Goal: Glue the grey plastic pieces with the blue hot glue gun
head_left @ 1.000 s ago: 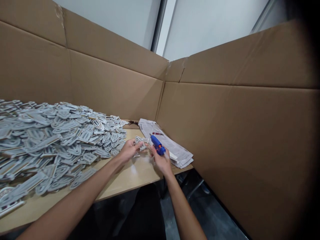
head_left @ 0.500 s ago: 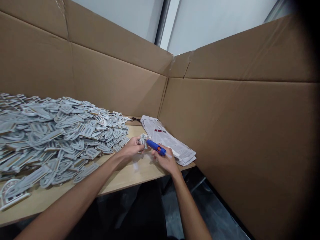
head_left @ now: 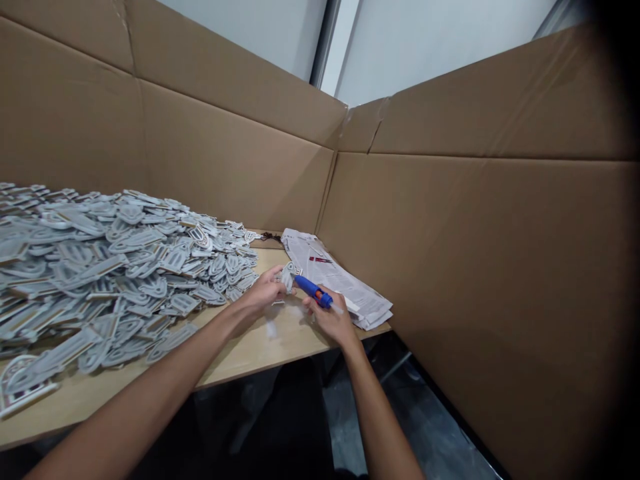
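Fingers of the right hand (head_left: 333, 322) are wrapped round a blue glue gun (head_left: 311, 289). Left hand (head_left: 263, 294) fingers pinch a small grey and white piece (head_left: 288, 276) just over the tabletop (head_left: 235, 363). The gun's nose has tipped over to the piece, so glue may be going on, but I can't see any. A big heap of pieces (head_left: 145, 267) lies to the left. Printed paper (head_left: 345, 280) is past the gun, with tall cardboard (head_left: 425, 227) behind.
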Tool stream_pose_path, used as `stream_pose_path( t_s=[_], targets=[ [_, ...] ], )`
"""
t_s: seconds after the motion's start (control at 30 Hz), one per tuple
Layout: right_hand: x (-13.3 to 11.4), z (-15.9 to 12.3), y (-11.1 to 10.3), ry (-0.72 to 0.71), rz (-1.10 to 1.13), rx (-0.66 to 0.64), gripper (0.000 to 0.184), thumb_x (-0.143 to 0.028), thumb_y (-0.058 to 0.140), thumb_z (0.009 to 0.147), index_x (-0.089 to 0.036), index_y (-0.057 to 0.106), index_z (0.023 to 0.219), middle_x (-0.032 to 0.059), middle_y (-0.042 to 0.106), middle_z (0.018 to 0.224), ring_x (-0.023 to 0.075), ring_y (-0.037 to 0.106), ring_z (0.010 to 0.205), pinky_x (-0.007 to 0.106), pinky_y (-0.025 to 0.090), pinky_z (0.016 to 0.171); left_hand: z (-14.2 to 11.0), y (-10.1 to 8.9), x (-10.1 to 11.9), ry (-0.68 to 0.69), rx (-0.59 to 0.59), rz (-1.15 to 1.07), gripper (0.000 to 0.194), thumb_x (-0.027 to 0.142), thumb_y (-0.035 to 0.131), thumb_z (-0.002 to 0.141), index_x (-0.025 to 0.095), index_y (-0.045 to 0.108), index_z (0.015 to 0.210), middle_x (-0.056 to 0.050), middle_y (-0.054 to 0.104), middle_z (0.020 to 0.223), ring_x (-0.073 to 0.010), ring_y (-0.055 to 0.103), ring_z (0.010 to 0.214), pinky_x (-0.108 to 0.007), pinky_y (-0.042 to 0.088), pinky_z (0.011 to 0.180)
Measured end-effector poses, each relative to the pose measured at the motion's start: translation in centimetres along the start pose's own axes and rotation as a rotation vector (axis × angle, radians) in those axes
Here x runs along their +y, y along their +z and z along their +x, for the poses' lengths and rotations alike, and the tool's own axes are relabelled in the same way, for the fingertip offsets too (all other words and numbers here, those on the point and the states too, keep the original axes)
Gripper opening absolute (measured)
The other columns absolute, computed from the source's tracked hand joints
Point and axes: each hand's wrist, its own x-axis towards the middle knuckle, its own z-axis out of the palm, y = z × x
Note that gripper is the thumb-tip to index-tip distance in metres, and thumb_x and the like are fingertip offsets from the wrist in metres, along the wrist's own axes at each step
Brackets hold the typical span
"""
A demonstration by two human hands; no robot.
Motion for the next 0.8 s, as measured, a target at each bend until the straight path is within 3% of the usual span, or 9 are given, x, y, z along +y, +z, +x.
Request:
stream_pose_path(
  t_s=[0.23, 0.33, 0.43, 0.63, 0.8],
  targets=[
    [0.0, 0.0, 0.2, -0.015, 0.082, 0.012, 0.026, -0.045, 0.065, 0.091, -0.020, 0.072, 0.087, 0.0003, 0.066, 0.071, 0.0171, 0.060, 0.066, 0.027, 0.045, 0.064, 0.2, 0.0, 0.4, -0.033, 0.009, -0.087, 0.047, 0.004, 0.061, 0.051, 0.013, 0.065, 0.097, -0.005, 0.072, 0.083, -0.0126, 0.066, 0.071, -0.017, 0.046, 0.062],
    [-0.3, 0.1, 0.3, 0.020, 0.041, 0.030, 0.030, -0.049, 0.066, 0.090, -0.020, 0.074, 0.094, -0.0004, 0.065, 0.071, 0.0166, 0.056, 0.064, 0.026, 0.042, 0.060, 0.4, -0.1, -0.1, -0.026, 0.017, -0.044, 0.041, 0.009, 0.066, 0.058, 0.013, 0.063, 0.098, -0.006, 0.072, 0.082, -0.0132, 0.066, 0.070, -0.019, 0.046, 0.061],
    [-0.7, 0.1, 0.6, 0.050, 0.002, 0.120, 0.034, -0.053, 0.067, 0.089, -0.020, 0.069, 0.083, -0.0009, 0.060, 0.068, 0.0158, 0.051, 0.062, 0.026, 0.039, 0.057, 0.3, -0.3, -0.5, -0.028, 0.029, 0.055, 0.035, 0.019, 0.073, 0.069, 0.016, 0.061, 0.102, -0.005, 0.073, 0.080, -0.0143, 0.066, 0.069, -0.020, 0.046, 0.061],
    [-0.6, 0.3, 1.1, 0.092, 0.039, 0.280, 0.037, -0.051, 0.075, 0.082, -0.018, 0.067, 0.097, 0.0019, 0.066, 0.081, 0.0175, 0.059, 0.072, 0.028, 0.046, 0.068, -0.5, -0.8, -0.5, 0.080, -0.196, 0.302, 0.037, 0.044, 0.082, 0.076, 0.016, 0.074, 0.098, -0.005, 0.073, 0.081, -0.0110, 0.060, 0.061, -0.020, 0.040, 0.056],
    [0.3, 0.5, 1.6, 0.113, 0.035, 0.289, 0.033, -0.048, 0.074, 0.082, -0.018, 0.063, 0.086, 0.0014, 0.064, 0.077, 0.0173, 0.059, 0.069, 0.028, 0.045, 0.067, 0.2, -1.0, -1.1, 0.092, -0.152, 0.220, 0.046, 0.040, 0.090, 0.067, 0.015, 0.076, 0.103, -0.010, 0.076, 0.099, -0.0144, 0.068, 0.077, -0.022, 0.048, 0.068]
  ],
)
